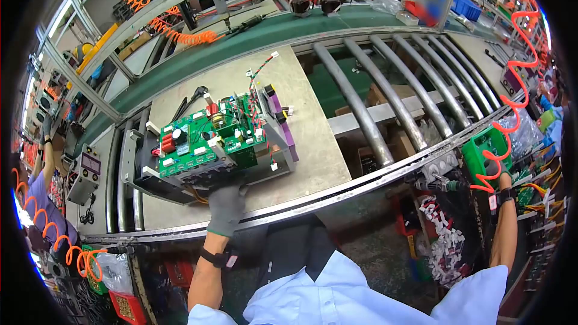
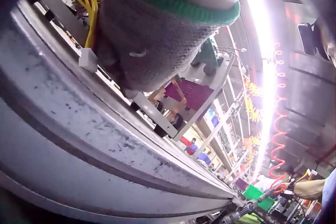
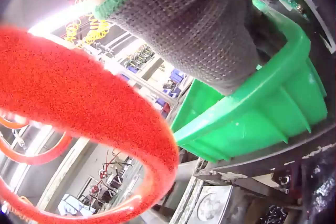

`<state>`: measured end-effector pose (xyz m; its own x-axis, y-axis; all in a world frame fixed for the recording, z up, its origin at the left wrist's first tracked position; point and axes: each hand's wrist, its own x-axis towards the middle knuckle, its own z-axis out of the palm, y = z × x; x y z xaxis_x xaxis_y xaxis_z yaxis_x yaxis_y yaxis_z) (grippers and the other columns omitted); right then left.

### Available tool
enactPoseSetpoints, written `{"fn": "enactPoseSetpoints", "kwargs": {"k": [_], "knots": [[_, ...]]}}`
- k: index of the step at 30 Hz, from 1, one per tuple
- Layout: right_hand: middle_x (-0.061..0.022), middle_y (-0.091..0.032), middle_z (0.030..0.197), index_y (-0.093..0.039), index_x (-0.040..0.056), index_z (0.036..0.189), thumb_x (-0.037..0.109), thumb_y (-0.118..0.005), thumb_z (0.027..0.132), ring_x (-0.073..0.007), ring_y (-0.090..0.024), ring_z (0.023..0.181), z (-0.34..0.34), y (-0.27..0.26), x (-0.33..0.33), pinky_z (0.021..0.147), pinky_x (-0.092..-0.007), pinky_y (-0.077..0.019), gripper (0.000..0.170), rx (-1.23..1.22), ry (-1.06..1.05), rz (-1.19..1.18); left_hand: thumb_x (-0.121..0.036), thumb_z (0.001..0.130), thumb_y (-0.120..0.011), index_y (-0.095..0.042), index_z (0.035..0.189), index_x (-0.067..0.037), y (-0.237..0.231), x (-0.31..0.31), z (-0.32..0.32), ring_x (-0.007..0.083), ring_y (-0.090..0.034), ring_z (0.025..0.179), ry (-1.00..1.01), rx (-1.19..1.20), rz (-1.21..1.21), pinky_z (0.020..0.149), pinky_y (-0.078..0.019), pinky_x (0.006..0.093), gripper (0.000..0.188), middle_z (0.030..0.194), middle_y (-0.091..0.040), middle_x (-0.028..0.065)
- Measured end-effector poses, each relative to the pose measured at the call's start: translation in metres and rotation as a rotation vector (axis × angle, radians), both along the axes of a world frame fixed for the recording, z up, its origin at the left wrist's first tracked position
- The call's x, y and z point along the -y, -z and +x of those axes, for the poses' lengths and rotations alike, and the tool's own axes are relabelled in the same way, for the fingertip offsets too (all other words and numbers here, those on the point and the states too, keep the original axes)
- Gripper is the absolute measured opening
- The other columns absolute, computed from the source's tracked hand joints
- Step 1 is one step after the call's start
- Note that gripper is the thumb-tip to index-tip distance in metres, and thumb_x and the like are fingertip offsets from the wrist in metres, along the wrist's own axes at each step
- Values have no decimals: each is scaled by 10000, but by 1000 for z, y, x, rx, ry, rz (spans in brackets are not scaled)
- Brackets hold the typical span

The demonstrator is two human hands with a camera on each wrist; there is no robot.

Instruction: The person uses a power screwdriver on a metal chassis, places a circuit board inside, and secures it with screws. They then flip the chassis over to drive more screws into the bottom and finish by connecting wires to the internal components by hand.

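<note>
Coiled hose [image 3: 89, 95] hangs before the green bin [image 3: 262, 121] — right hand [image 3: 197, 29] inside.

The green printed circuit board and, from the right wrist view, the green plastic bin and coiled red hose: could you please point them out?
Green printed circuit board [image 1: 195, 135], head view: upper face.
Green plastic bin [image 3: 262, 119], right wrist view: outer wall.
Coiled red hose [image 3: 100, 95], right wrist view: thick foreground loop.
</note>
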<state>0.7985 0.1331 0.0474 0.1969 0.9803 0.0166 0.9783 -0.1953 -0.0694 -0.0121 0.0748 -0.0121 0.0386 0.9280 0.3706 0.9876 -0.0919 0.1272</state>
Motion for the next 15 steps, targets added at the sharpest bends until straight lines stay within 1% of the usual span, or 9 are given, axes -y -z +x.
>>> {"fn": "enactPoseSetpoints", "kwargs": {"k": [7, 8, 11, 13, 15], "knots": [[-162, -693, 1022, -682, 54, 1112, 309, -678, 876, -320, -652, 909, -3, -1, -40, 781, -423, -515, 348, -9, -40, 20, -325, 868, -693, -750, 1000, -168, 7, 5, 0, 347, -678, 716, -53, 40, 4, 628, -532, 469, 213, 767, -689, 136], [-159, -693, 1021, -681, 54, 1113, 306, -677, 878, -316, -652, 906, -5, 0, -43, 778, -421, -514, 345, -6, -50, 25, -326, 868, -692, -751, 946, -172, 11, 6, -1, 343, -673, 707, -78, 18, -3, 621, -528, 471, 183, 750, -682, 130], [-152, -693, 1015, -681, 54, 1116, 298, -674, 882, -303, -650, 896, -15, -3, -57, 770, -413, -513, 338, -2, -79, 55, -291, 880, -677, -742, 909, -169, 22, 5, -5, 333, -669, 711, -57, 39, 52, 621, -524, 478, 141, 734, -671, 122], [-146, -693, 1012, -681, 55, 1119, 292, -672, 885, -295, -649, 889, -14, 1, -67, 765, -407, -512, 333, -15, -101, 92, -255, 884, -671, -725, 931, -160, 46, 10, -18, 317, -669, 729, 86, 141, 196, 609, -525, 447, 118, 802, -674, 112], [-141, -694, 1008, -680, 55, 1121, 286, -671, 888, -286, -648, 882, -16, 6, -81, 760, -402, -511, 328, -44, -108, 130, -202, 878, -672, -689, 964, -128, -7, 30, 1, 316, -663, 740, -9, 241, 199, 607, -526, 422, 115, 862, -651, 118]]}}
